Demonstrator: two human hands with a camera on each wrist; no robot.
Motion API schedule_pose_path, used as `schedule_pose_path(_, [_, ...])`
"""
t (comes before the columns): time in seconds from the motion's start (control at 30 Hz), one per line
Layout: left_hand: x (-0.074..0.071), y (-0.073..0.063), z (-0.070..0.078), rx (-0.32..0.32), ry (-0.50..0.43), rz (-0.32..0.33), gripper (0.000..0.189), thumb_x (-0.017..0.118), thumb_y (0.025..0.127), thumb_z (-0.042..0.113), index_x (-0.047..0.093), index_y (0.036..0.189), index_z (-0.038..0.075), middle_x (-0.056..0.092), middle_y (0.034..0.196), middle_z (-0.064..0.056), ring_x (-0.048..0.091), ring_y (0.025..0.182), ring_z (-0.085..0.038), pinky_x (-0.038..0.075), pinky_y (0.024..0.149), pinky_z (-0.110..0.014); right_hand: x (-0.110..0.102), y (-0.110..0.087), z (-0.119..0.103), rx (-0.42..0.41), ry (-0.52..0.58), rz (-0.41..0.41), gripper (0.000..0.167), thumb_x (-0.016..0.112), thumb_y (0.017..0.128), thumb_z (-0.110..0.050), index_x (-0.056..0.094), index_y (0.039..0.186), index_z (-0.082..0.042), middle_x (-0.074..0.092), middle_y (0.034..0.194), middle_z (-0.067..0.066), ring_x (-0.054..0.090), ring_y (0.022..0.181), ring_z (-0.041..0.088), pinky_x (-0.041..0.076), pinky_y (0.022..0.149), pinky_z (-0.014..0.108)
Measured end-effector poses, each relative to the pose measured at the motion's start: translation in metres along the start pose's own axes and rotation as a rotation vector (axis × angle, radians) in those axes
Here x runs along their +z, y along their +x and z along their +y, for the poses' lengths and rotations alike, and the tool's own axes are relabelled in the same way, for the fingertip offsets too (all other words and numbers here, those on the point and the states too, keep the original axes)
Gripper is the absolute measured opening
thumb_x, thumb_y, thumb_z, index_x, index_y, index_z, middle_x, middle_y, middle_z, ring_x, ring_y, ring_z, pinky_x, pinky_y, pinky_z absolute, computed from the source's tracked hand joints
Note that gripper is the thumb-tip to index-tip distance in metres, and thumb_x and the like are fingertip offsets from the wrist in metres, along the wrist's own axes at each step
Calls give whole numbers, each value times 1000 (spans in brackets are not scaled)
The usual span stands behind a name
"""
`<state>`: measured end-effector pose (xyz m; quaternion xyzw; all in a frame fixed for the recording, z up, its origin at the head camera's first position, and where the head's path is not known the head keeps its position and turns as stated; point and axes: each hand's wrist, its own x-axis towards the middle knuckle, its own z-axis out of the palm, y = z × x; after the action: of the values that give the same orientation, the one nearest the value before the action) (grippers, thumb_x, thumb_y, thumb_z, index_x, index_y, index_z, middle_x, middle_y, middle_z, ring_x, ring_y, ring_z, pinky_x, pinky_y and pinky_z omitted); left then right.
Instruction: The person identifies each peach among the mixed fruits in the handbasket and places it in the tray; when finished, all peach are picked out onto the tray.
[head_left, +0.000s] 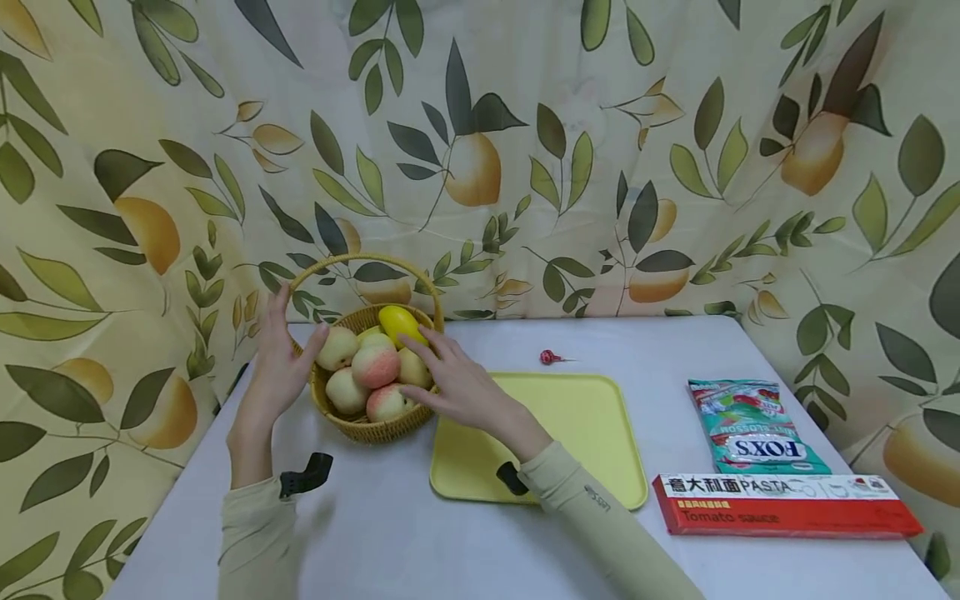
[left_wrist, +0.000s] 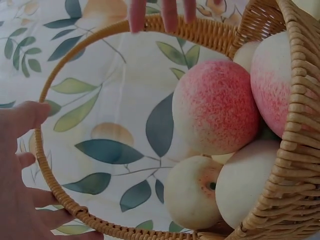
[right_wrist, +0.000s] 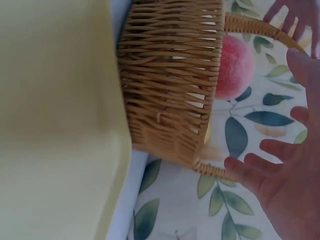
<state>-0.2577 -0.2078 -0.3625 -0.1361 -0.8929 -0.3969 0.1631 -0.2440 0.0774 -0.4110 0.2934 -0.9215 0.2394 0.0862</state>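
A wicker basket (head_left: 375,432) with a tall arched handle (head_left: 360,257) stands at the left of the table. Several pale peaches (head_left: 377,367) with pink blush fill it, and a smooth yellow fruit (head_left: 397,325) lies at the back. My left hand (head_left: 273,375) is raised at the basket's left side, thumb and fingers extended beside the handle. Over the right rim reaches my right hand (head_left: 465,383), its fingers spread and overlapping the yellow fruit and peaches in the head view. In the right wrist view, that hand's fingers (right_wrist: 245,172) appear near the handle, gripping nothing.
Right of the basket lies a pale yellow tray (head_left: 570,433), partly under my right forearm. Behind it is a small red-wrapped lollipop (head_left: 550,357). A teal FOX'S bag (head_left: 757,425) and a red-and-white pasta box (head_left: 787,504) lie at the right. Patterned cloth hangs behind the table.
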Motion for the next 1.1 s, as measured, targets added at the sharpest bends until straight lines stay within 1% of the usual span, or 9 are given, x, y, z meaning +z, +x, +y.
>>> schedule_pose_path(0.1, [4,-2,3,7,-5,-4,85,54,106,40,-4,167,24,-3,174,-15,-3,161,-42,6,122,-75,2,14,-1,32,23,-30,75,51,101,-61,17,164,-39,21,172,11,31,155,37,54,99,62])
schedule_pose_path(0.13, [1,-4,2,4,-1,1,85,54,106,40,-4,166,24,-3,174,-15,-4,161,-42,5,122,-75,6,21,-4,33,31,-47,75,50,101,-62,16,164,-40,20,172,10,30,155,37,54,98,63])
schedule_pose_path(0.3, [-5,-7,-1,4,10,8,86,55,105,38,-3,167,22,-3,173,-18,-6,161,-43,5,121,-76,23,50,-12,51,26,-138,78,48,102,-62,10,165,-36,21,171,11,31,156,33,48,109,61])
schedule_pose_path(0.43, [-1,-5,-2,3,4,1,86,57,105,37,-1,167,21,-1,173,-19,-5,160,-44,6,121,-76,30,61,-13,63,-15,-185,81,45,102,-63,11,167,-28,36,165,11,42,150,27,46,116,50])
schedule_pose_path(0.5, [1,-4,-1,5,3,-5,86,57,105,36,-1,167,20,-1,173,-19,-4,160,-45,6,122,-75,32,64,-13,52,-47,-200,80,44,102,-64,17,166,-25,46,159,11,51,142,26,48,113,46])
schedule_pose_path(0.63, [2,-2,2,4,12,-6,86,57,105,35,-1,167,20,-1,173,-18,-3,160,-45,7,122,-75,34,67,-13,11,-95,-188,74,44,103,-64,32,161,-20,59,142,10,64,120,22,55,98,38])
schedule_pose_path(0.83, [2,-2,2,-8,19,-11,85,54,106,39,-2,166,22,-4,174,-18,-4,160,-45,7,121,-76,33,66,-13,25,-23,-136,69,57,98,-61,40,150,-19,56,120,11,62,82,18,52,70,27])
schedule_pose_path(1.0, [2,-2,3,-12,19,-16,84,54,106,38,-2,166,21,-4,173,-18,-3,160,-45,8,121,-76,30,61,-11,12,64,-137,68,64,97,-54,38,154,-28,47,123,11,56,76,17,46,62,22])
schedule_pose_path(1.1, [1,-2,5,-12,16,-17,84,55,106,37,-1,166,21,-3,174,-18,-3,160,-44,8,121,-75,27,56,-12,-26,87,-110,64,67,97,-47,42,153,-28,45,129,13,57,84,19,49,67,23])
